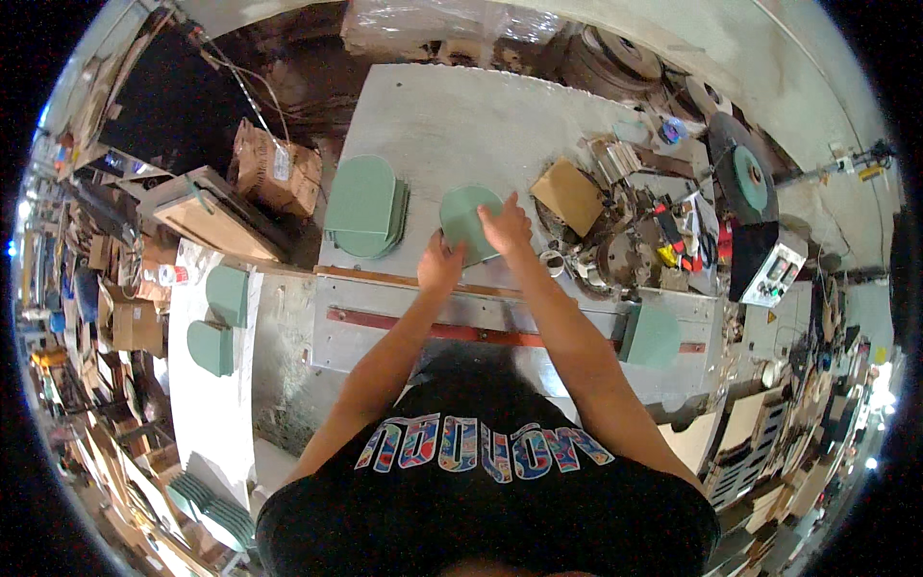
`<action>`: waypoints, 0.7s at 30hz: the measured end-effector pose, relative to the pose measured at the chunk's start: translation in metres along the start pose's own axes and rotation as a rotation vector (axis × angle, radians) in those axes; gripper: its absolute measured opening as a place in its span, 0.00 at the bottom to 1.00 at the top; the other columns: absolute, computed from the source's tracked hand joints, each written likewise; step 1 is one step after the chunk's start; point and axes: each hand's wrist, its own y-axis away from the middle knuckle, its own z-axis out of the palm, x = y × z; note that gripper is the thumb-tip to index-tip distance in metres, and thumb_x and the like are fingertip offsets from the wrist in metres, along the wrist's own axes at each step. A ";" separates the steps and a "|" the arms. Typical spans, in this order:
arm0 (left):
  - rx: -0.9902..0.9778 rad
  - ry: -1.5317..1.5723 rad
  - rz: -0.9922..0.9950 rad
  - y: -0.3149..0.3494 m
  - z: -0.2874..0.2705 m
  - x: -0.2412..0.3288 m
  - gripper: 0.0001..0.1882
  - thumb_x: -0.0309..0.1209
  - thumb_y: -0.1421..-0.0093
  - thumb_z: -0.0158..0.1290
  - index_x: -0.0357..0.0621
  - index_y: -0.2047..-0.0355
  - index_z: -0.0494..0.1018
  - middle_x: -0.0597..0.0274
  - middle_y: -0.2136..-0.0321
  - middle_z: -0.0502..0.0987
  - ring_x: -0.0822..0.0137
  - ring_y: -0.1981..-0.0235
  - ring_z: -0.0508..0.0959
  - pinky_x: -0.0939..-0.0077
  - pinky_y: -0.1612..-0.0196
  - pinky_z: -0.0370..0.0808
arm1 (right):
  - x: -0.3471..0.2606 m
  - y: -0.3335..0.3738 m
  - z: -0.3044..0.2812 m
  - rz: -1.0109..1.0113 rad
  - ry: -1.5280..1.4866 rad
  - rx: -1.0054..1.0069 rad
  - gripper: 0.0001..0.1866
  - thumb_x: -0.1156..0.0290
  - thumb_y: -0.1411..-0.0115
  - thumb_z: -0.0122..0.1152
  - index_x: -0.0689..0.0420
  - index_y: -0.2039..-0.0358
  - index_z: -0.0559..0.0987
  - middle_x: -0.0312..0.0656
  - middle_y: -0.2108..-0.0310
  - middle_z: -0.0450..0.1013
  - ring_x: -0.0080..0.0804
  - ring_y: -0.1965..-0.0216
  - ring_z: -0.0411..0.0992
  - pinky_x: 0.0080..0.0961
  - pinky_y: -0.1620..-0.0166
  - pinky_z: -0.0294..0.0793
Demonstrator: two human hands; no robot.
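Observation:
Between my hands is a pale green board (468,213) with a rounded far end, close above or on the grey worktable (452,115). My left hand (441,265) grips its near left edge, fingers bent around it. My right hand (506,227) holds its right side, with the thumb over the upper face. Left of it lies a stack of similar round-ended green boards (361,197), not quite aligned. Another green board (656,335) stands by the near right edge of the table, beside my right forearm.
On the right are a brown square plate (569,196), a small cup (552,260), red-handled tools (685,252) and a control box (775,269). A red rail (461,334) crosses the near edge. At left, a white side surface (197,413) bears more green boards (211,348).

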 end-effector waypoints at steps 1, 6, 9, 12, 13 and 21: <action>0.013 0.176 0.002 0.002 -0.005 -0.004 0.41 0.47 0.34 0.65 0.32 0.31 0.66 0.48 0.63 0.86 0.57 0.62 0.85 0.60 0.60 0.80 | 0.014 -0.009 -0.001 0.009 -0.028 -0.031 0.53 0.40 0.33 0.63 0.64 0.22 0.56 0.64 0.33 0.68 0.58 0.32 0.67 0.48 0.29 0.64; 0.063 0.905 -0.053 0.080 -0.073 0.024 0.20 0.33 0.29 0.63 0.35 0.43 0.75 0.67 0.69 0.81 0.77 0.68 0.75 0.77 0.66 0.71 | 0.007 0.059 -0.053 -0.145 -0.785 -0.497 0.41 0.50 0.27 0.60 0.62 0.24 0.62 0.48 0.30 0.68 0.41 0.32 0.67 0.40 0.31 0.66; 0.121 1.008 0.034 0.124 -0.102 0.057 0.11 0.31 0.27 0.60 0.40 0.49 0.75 0.74 0.70 0.77 0.78 0.68 0.73 0.79 0.63 0.71 | -0.018 0.136 -0.095 -0.240 -1.033 -0.489 0.38 0.54 0.28 0.62 0.62 0.25 0.63 0.44 0.31 0.68 0.34 0.33 0.67 0.36 0.31 0.65; 0.108 1.118 0.113 0.165 -0.118 0.101 0.09 0.29 0.27 0.60 0.44 0.52 0.73 0.73 0.63 0.76 0.79 0.63 0.72 0.80 0.57 0.70 | -0.017 0.182 -0.111 -0.392 -1.094 -0.358 0.38 0.55 0.29 0.63 0.59 0.25 0.63 0.45 0.32 0.68 0.36 0.33 0.67 0.38 0.32 0.67; 0.093 1.151 0.133 0.175 -0.122 0.110 0.09 0.29 0.27 0.61 0.44 0.51 0.73 0.73 0.62 0.76 0.79 0.62 0.71 0.80 0.56 0.70 | -0.013 0.189 -0.113 -0.410 -1.108 -0.322 0.39 0.55 0.30 0.64 0.59 0.25 0.64 0.45 0.32 0.68 0.36 0.34 0.67 0.39 0.32 0.67; -0.063 1.179 0.176 0.212 -0.113 0.131 0.11 0.37 0.23 0.54 0.43 0.53 0.70 0.71 0.59 0.73 0.78 0.57 0.70 0.79 0.52 0.69 | -0.005 0.265 -0.154 -0.290 -1.238 -0.141 0.33 0.58 0.29 0.56 0.57 0.28 0.66 0.43 0.36 0.71 0.34 0.38 0.71 0.37 0.34 0.69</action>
